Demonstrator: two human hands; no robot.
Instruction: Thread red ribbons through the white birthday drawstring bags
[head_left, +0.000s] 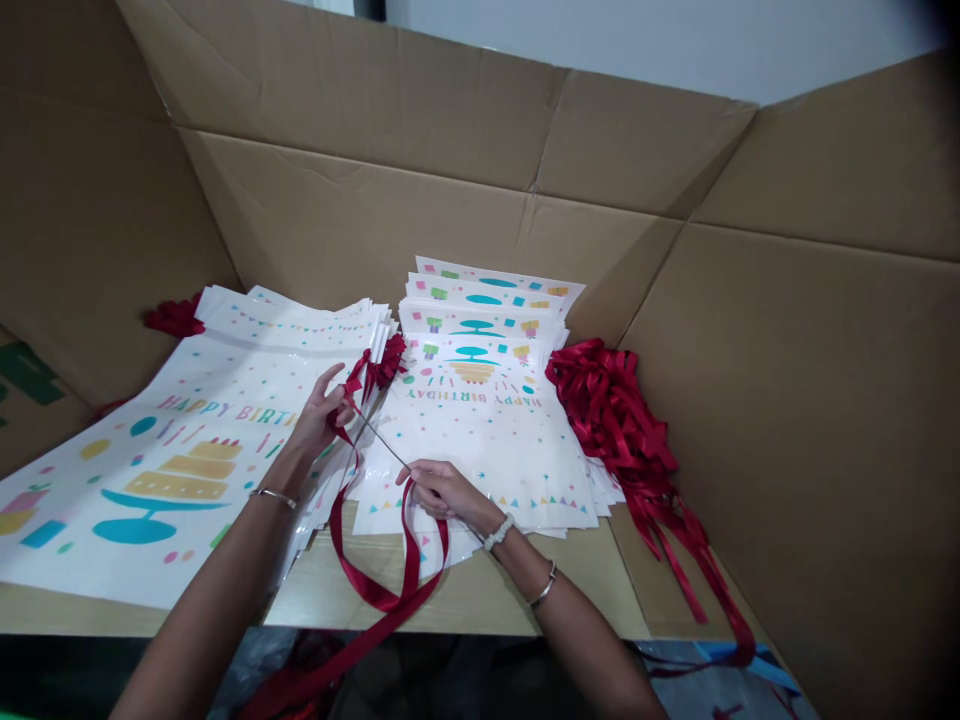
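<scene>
My left hand (321,418) is closed on a red ribbon (431,598) at the right edge of the left stack of birthday bags (180,490). In my right hand (442,488) is a thin metal rod (382,440), its far tip reaching the ribbon at my left fingers. The exact shape of that tip is too small to make out. From the hands the ribbon hangs in loops and runs down over the table edge. A gathered bunch of red ribbon (388,362) sits just beyond my left hand. The right hand is above the front of the middle bag stack (472,450).
Tall cardboard walls (450,200) enclose the work table (585,585) at the back and sides. A heap of red ribbons (615,410) lies right of the middle stack, with tails trailing to the front. Another red ribbon bunch (174,316) is at the far left.
</scene>
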